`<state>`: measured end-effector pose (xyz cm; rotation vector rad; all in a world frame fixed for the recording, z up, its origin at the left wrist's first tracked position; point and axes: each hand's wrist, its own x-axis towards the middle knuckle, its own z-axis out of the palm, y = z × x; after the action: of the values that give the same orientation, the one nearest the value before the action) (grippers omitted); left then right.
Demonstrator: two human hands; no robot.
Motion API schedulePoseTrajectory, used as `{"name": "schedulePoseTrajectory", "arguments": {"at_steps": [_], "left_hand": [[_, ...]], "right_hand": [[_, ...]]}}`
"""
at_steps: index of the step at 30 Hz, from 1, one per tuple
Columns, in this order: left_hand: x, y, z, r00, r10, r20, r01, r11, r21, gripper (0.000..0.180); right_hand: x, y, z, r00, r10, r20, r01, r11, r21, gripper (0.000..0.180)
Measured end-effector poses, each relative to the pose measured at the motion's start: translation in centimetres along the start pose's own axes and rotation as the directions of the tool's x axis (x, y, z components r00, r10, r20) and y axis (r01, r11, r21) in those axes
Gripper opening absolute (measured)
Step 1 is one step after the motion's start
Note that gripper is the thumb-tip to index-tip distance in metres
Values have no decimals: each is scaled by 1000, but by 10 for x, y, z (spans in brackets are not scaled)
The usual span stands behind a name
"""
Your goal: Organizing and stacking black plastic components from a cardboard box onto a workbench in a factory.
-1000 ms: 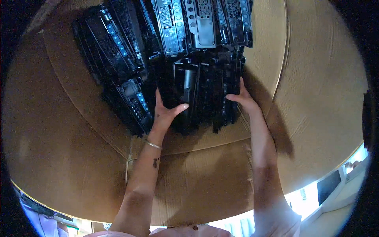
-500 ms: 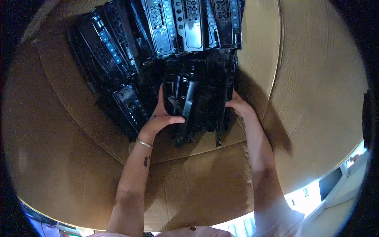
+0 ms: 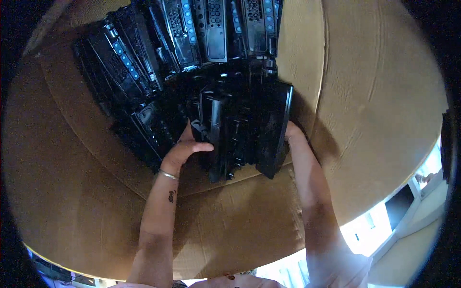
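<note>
Both of my arms reach down into a deep cardboard box (image 3: 230,211) filled with black plastic panels. My left hand (image 3: 184,148) is at the left side of a narrow black plastic panel (image 3: 218,139), its thumb laid across the near face and its fingers partly hidden behind. My right hand (image 3: 291,131) presses against the outer right side of a wider black panel (image 3: 276,132); its fingers are hidden behind that panel. Between the two hands several more dark parts stand on edge, too dark to make out singly.
Farther in, a row of upright black panels (image 3: 215,33) with round holes and slots leans together. More panels (image 3: 115,57) lie tilted along the left. One panel (image 3: 151,127) rests beside my left hand. The box's right wall (image 3: 374,96) rises close to my right arm.
The panel by my right hand has turned, so its broad dark face shows, and my right fingers have gone behind it. The view has shifted slightly; my left hand keeps its hold.
</note>
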<state>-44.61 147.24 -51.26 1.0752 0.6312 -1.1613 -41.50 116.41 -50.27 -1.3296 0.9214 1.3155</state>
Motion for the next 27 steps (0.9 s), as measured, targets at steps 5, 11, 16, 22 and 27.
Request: {"name": "schedulePoseTrajectory", "arguments": {"at_steps": [5,11,16,22,27], "left_hand": [[-23,6,5,996,85,3,-85,996,11,109],[-69,8,2,982,53,181,11,942,-336,87],[-153,79,7,976,126,178,-50,924,-379,86],[-294,199,32,975,81,205,-44,983,-179,84],[-450,272,-7,947,229,224,-216,973,-81,73]], "right_hand": [[-16,17,-14,997,51,65,-59,991,119,41],[-57,34,17,983,-26,180,-3,988,156,47],[-135,40,65,954,-143,262,95,978,188,52],[-250,7,132,856,-493,154,452,860,236,58],[-411,-123,232,693,-714,99,599,647,471,101]]}}
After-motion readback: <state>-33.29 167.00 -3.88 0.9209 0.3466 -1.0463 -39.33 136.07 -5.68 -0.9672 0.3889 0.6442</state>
